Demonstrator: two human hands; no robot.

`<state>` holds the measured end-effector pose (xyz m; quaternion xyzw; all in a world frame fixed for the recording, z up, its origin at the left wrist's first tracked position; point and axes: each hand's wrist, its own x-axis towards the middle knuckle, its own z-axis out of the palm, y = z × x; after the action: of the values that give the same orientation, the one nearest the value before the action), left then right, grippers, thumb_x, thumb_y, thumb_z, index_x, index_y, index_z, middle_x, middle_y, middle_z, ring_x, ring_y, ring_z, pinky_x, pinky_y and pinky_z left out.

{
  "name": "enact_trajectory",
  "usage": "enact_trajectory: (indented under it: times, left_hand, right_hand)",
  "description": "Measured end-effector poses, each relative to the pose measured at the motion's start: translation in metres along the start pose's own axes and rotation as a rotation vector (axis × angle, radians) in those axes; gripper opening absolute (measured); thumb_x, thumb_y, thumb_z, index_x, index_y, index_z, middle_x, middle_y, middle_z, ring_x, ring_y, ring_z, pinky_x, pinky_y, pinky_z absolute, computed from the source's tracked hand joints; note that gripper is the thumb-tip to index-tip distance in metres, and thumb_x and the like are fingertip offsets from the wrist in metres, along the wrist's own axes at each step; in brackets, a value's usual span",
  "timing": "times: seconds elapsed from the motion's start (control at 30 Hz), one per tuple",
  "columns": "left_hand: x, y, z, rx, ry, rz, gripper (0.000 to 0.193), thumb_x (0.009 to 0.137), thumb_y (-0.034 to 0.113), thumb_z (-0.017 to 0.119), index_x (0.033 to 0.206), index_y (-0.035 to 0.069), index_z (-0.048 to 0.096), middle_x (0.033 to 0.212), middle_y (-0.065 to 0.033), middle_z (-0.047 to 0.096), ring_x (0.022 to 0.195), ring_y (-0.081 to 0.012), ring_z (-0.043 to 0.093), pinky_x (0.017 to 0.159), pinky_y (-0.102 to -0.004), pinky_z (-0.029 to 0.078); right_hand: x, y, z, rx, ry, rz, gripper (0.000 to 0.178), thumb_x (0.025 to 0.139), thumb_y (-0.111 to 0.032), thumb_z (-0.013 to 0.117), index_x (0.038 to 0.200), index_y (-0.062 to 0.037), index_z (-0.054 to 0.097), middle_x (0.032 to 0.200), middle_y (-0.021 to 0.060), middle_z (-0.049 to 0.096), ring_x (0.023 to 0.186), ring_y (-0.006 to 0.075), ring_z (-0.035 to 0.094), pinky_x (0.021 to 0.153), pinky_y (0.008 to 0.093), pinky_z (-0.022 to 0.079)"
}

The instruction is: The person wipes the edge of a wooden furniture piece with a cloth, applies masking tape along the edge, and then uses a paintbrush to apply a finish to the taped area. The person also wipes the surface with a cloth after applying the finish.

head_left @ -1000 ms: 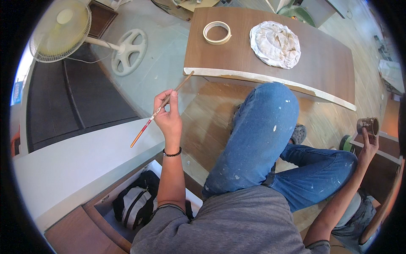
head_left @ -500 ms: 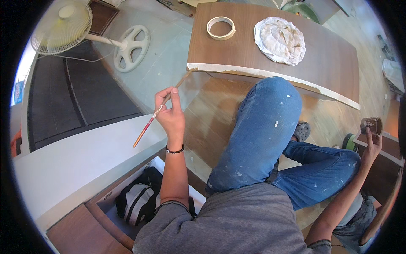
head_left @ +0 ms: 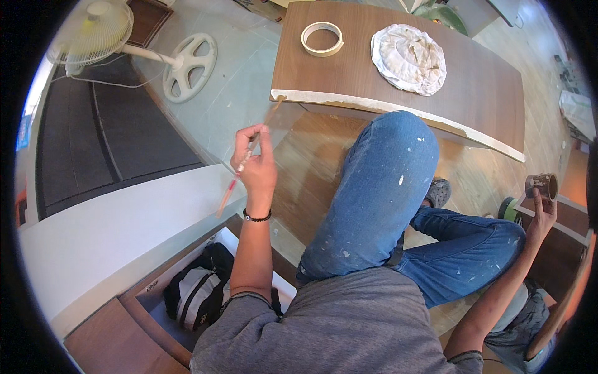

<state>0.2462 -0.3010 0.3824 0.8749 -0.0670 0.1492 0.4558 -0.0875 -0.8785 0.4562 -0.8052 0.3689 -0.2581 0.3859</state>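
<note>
Between the thumb and fingers of my left hand (head_left: 256,163) is a slim paintbrush (head_left: 231,186), its handle slanting down to the left and slightly blurred. The brush tip touches the near left corner of a brown wooden panel (head_left: 349,50). Along that panel's front edge runs a whitish strip (head_left: 374,106) with brown paint patches at the corner and further right. Out at the far right, my right hand (head_left: 543,215) grips a small, paint-stained cup (head_left: 541,186), with fingers under and around it.
On the panel lie a roll of masking tape (head_left: 322,39) and a crumpled, stained white cloth (head_left: 409,59). A pedestal fan (head_left: 180,65) stands at the far left. Below my left arm, an open drawer (head_left: 156,299) holds a black and grey bag (head_left: 198,290). My bent knee (head_left: 398,149) rises close to the panel.
The brush handle has swung to a steeper slant while its tip stays at the panel corner. The whole view has shifted slightly. My right hand still holds the cup.
</note>
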Motion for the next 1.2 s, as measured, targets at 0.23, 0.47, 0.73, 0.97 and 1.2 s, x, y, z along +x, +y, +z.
enact_trajectory:
  times: [0.23,0.47,0.73,0.97,1.2]
  left_hand:
    - [-0.012,0.018,-0.003,-0.084,-0.002,0.009,0.015,0.097,0.013,0.073,0.107,0.001,0.069,0.098,-0.0079,0.071,0.091,-0.0135,0.064,0.083,-0.0302,0.051]
    - [-0.005,0.02,-0.011,0.363,-0.103,0.402,0.019,0.091,0.003,0.072,0.11,0.002,0.07,0.104,-0.0137,0.07,0.097,-0.03,0.068,0.085,-0.0403,0.053]
    - [-0.013,0.025,0.002,0.346,-0.18,0.447,0.022,0.088,-0.002,0.069,0.11,0.003,0.07,0.105,-0.0147,0.07,0.096,-0.0311,0.067,0.086,-0.0416,0.053]
    - [-0.02,0.039,0.006,0.264,-0.195,0.451,0.019,0.088,-0.002,0.069,0.107,0.002,0.069,0.102,-0.0159,0.07,0.096,-0.0332,0.066,0.085,-0.0424,0.052]
    - [-0.016,0.03,0.009,0.289,-0.199,0.423,0.02,0.088,-0.002,0.069,0.108,0.002,0.069,0.102,-0.0158,0.07,0.095,-0.034,0.066,0.087,-0.0435,0.052]
  right_hand:
    - [0.002,0.006,-0.004,-0.013,-0.033,0.014,0.043,0.096,-0.009,0.074,0.137,0.0016,0.063,0.121,0.009,0.072,0.112,0.0164,0.066,0.104,0.0325,0.048]
    - [-0.001,-0.006,0.003,-0.053,0.019,-0.022,0.041,0.093,-0.01,0.079,0.131,0.0015,0.067,0.115,0.0074,0.073,0.103,0.0149,0.067,0.094,0.0299,0.051]
    - [-0.003,-0.005,0.003,-0.016,0.007,-0.008,0.043,0.093,-0.009,0.078,0.133,0.0015,0.066,0.117,0.0084,0.073,0.106,0.0154,0.067,0.097,0.0305,0.05]
    - [-0.002,-0.008,-0.001,-0.096,-0.025,0.001,0.041,0.093,-0.008,0.078,0.132,0.0015,0.066,0.116,0.0089,0.073,0.106,0.0153,0.068,0.096,0.0302,0.05]
    - [0.0,0.004,-0.003,-0.017,-0.03,0.035,0.042,0.094,-0.009,0.078,0.133,0.0011,0.065,0.117,0.0083,0.073,0.106,0.0156,0.068,0.095,0.03,0.05]
